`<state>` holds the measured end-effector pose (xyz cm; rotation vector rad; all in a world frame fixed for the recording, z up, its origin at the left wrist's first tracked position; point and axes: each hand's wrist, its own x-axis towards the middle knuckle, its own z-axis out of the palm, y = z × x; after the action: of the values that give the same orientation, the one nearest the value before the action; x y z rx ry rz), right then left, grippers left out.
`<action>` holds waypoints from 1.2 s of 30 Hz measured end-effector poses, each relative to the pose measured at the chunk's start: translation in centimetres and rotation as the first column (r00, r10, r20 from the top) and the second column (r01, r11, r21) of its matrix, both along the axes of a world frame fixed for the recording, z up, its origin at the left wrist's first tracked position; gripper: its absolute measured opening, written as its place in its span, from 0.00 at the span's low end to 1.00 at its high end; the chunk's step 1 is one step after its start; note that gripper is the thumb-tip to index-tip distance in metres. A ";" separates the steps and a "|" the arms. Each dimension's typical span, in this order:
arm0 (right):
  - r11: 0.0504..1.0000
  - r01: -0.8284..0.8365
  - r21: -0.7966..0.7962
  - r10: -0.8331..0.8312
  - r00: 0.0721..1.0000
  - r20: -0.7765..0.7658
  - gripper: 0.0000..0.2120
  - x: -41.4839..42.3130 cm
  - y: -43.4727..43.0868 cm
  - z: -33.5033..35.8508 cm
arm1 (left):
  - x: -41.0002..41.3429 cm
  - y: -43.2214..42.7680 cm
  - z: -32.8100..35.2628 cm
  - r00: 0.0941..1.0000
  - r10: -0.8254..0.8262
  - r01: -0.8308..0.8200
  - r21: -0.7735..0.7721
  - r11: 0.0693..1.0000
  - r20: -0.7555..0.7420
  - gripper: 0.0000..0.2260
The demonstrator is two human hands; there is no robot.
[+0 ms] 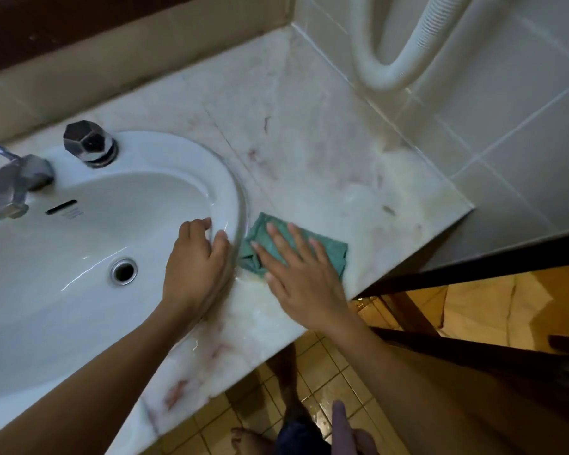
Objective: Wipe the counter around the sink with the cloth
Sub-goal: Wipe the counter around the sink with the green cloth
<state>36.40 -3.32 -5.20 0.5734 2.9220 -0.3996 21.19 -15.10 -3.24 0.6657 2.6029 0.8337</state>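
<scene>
- We count one cloth [326, 249] on the table [326, 152], at 3 o'clock of one sink [178, 152].
- Right hand [304, 280]: fingers spread flat, pressing the cloth.
- Left hand [196, 267]: open, resting on sink rim, holding nothing.

Person, head-camera view, body parts visible:
- Left hand [196, 257]: bare, no glove, no ring or watch seen; short nails
- Left forearm [89, 366]: bare along all that shows, no sleeve in view
- Right hand [304, 274]: bare, no glove, no ring seen; nails short and pale
- Right forearm [424, 382]: bare along all that shows, wrist without band or watch
- Shorts [301, 435]: dark, blue-black, only a small part visible at the lower edge
- Foot [243, 438]: bare, no shoe or sock, partly cut off by the frame
- Lower leg [288, 372]: bare, in shadow, detail unclear
</scene>
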 end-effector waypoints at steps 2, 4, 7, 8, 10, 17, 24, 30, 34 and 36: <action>1.000 -0.017 -0.010 0.017 1.000 0.018 0.25 3.2 0.7 0.1 | -0.1 0.0 0.1 1.000 -0.008 0.008 0.000 1.000 0.002 0.19; 0.998 0.059 0.032 -0.060 0.997 0.040 0.25 4.6 3.9 -0.2 | -0.1 -0.1 0.1 1.000 -0.010 0.010 0.005 1.000 0.009 0.19; 0.949 0.295 0.110 -0.301 0.952 0.050 0.25 3.8 10.7 -0.6 | -0.1 -0.1 0.0 1.000 0.004 -0.004 0.004 1.000 0.008 0.19; 0.921 0.373 0.115 -0.379 0.925 0.037 0.25 2.9 13.1 -0.7 | -0.1 -0.1 -0.1 1.000 0.010 -0.010 0.005 1.000 0.006 0.19; 0.873 0.476 0.109 -0.482 0.876 0.035 0.25 0.0 16.8 -0.6 | -0.1 0.0 -0.2 1.000 0.018 -0.018 0.006 1.000 -0.001 0.19; 0.947 0.316 0.055 -0.313 0.949 -0.044 0.25 -6.1 10.6 -0.9 | 0.1 0.5 0.0 0.995 0.102 -0.102 0.082 0.991 0.007 0.14; 0.999 0.005 0.053 -0.006 1.000 0.005 0.27 1.0 -4.4 -0.4 | 3.1 -3.9 -0.2 0.980 0.156 -0.135 0.164 0.977 -0.123 0.13; 0.998 0.046 0.033 -0.047 0.998 0.030 0.26 3.9 -1.9 -0.4 | 8.1 -17.9 -0.7 0.908 0.272 -0.271 0.047 0.961 -0.318 0.18; 0.971 0.230 0.068 -0.233 0.972 0.040 0.27 0.5 -6.3 -0.3 | 9.9 -26.7 -0.8 0.831 0.449 -0.426 0.143 0.893 -0.328 0.17; 0.980 0.189 0.059 -0.191 0.981 0.033 0.27 -0.1 -9.8 -0.3 | 10.1 -30.7 -0.9 0.790 0.539 -0.501 0.199 0.842 -0.293 0.16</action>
<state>36.35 -13.09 -5.45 0.8634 2.8586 -0.3243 31.28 -45.81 -4.12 0.0953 3.1407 1.1102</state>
